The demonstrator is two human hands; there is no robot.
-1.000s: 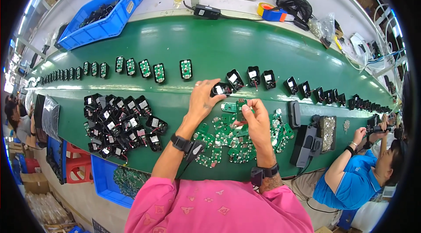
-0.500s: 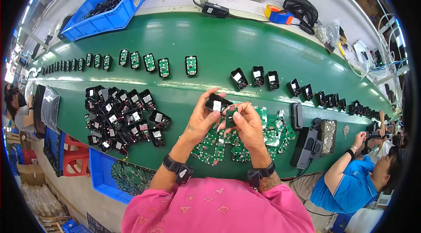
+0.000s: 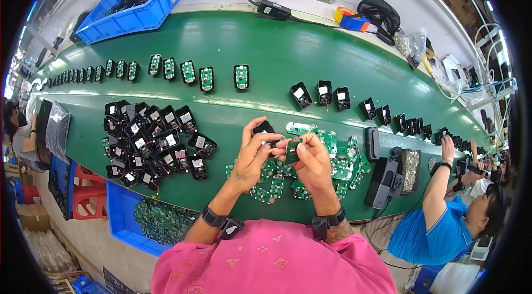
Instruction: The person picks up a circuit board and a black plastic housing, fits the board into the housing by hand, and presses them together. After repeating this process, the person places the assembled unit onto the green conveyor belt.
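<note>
My left hand (image 3: 252, 155) is closed round a black plastic housing (image 3: 265, 128), tilted and partly hidden by the fingers. In my right hand (image 3: 313, 162) a small green circuit board (image 3: 292, 150) is pinched between thumb and fingers. The two hands nearly meet, with the board beside the housing; whether a wire joins them is too small to tell. Below and right of my hands lies a spread of loose green circuit boards (image 3: 342, 164). A heap of black housings (image 3: 158, 144) with white-labelled parts and thin wires sits to the left.
Housings with boards (image 3: 206, 78) line the bench's left; housings without visible boards (image 3: 342, 98) run right. A blue crate (image 3: 133, 20) stands at the back left, a blue bin (image 3: 124, 222) below the front edge. A dark grey device (image 3: 382, 186) and a co-worker in blue (image 3: 432, 230) are right.
The housing in my left hand has turned and sits more behind the fingers. My right hand still pinches the board. The co-worker's arm has reached out to the row of housings.
</note>
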